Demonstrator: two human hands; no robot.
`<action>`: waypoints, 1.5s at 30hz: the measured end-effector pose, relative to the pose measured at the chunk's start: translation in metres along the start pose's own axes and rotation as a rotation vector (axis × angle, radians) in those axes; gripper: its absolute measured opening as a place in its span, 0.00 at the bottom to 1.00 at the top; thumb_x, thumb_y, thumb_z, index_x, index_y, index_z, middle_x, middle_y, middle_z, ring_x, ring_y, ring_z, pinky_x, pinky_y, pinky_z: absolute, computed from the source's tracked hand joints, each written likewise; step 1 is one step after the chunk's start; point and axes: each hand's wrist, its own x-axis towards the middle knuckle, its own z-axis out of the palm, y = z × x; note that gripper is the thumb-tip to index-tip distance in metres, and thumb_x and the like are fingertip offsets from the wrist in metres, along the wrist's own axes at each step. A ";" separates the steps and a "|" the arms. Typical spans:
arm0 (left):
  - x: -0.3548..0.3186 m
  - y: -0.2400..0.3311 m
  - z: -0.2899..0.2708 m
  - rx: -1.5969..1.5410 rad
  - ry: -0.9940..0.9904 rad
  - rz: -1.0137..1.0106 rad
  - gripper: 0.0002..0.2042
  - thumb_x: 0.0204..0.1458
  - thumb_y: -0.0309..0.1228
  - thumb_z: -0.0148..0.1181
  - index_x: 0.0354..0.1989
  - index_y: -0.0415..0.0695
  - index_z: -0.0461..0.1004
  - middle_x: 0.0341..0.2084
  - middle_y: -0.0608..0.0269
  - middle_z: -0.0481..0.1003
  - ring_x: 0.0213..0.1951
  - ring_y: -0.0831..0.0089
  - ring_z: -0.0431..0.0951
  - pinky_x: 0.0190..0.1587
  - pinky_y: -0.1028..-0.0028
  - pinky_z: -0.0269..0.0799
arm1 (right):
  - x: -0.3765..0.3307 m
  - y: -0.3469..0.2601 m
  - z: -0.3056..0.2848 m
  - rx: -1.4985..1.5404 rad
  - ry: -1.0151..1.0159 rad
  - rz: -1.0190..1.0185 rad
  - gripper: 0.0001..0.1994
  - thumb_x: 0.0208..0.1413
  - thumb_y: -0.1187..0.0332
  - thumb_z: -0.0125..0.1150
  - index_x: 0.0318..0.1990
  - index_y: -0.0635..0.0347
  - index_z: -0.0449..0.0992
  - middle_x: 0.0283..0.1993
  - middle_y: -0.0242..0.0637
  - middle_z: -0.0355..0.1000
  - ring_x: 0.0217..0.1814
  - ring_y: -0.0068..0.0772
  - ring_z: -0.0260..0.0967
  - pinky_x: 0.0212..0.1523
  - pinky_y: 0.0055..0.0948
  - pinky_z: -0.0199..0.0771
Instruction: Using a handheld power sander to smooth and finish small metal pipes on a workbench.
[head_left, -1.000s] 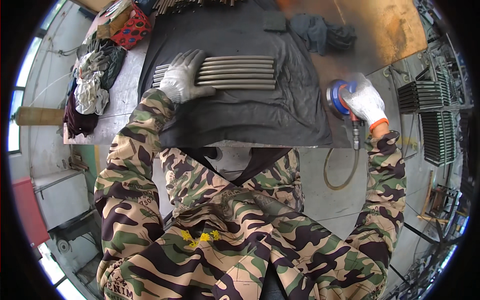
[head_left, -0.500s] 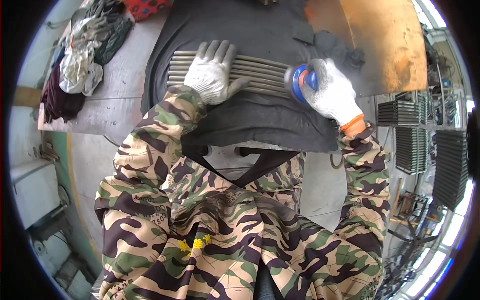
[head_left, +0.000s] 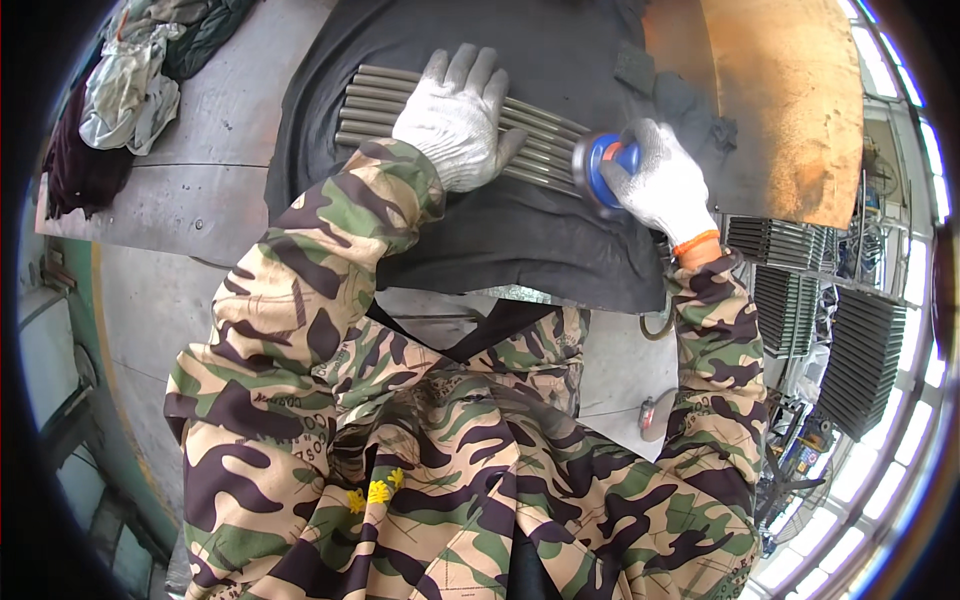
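Your gloved left hand (head_left: 455,125) lies flat across a row of slender metal rods (head_left: 545,150), its thumb spread wide from the fingers. Your gloved right hand (head_left: 668,178) curls around a blue disc sander (head_left: 614,170), positioned at the rods' right ends (how firmly it presses cannot be told). The rods lie side by side on a rumpled black cloth (head_left: 560,250), partly covering the worktable (head_left: 225,110).

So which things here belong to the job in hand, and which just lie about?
Job:
white gloved left hand
white gloved right hand
slim grey metal rods
round blue handheld tool
wrinkled black sheet

Lying about:
crumpled white cloth
crumpled maroon cloth
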 end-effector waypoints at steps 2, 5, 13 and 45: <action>-0.005 0.003 -0.002 0.016 -0.021 -0.001 0.35 0.62 0.49 0.60 0.67 0.31 0.69 0.69 0.36 0.67 0.73 0.41 0.62 0.78 0.46 0.51 | 0.003 -0.005 0.002 -0.015 -0.018 -0.003 0.19 0.59 0.53 0.65 0.52 0.51 0.78 0.50 0.50 0.77 0.51 0.60 0.79 0.52 0.51 0.81; -0.004 0.009 -0.003 0.029 -0.045 0.037 0.36 0.63 0.50 0.59 0.68 0.30 0.68 0.68 0.36 0.68 0.73 0.41 0.64 0.77 0.46 0.51 | 0.016 -0.004 -0.005 -0.003 0.029 0.004 0.20 0.59 0.52 0.66 0.53 0.53 0.77 0.50 0.49 0.77 0.53 0.59 0.79 0.54 0.49 0.81; -0.008 0.013 -0.007 0.057 -0.002 0.037 0.35 0.64 0.50 0.59 0.69 0.32 0.67 0.67 0.37 0.70 0.72 0.42 0.65 0.77 0.46 0.52 | 0.016 0.003 -0.003 0.006 0.005 -0.008 0.20 0.58 0.53 0.66 0.55 0.52 0.76 0.53 0.48 0.77 0.54 0.57 0.79 0.56 0.49 0.81; 0.014 0.010 -0.005 0.052 -0.009 0.054 0.32 0.63 0.50 0.59 0.66 0.34 0.70 0.65 0.40 0.71 0.69 0.42 0.67 0.73 0.46 0.57 | 0.007 -0.003 -0.016 -0.035 -0.031 -0.007 0.22 0.59 0.55 0.66 0.57 0.54 0.75 0.53 0.49 0.76 0.54 0.57 0.79 0.54 0.48 0.81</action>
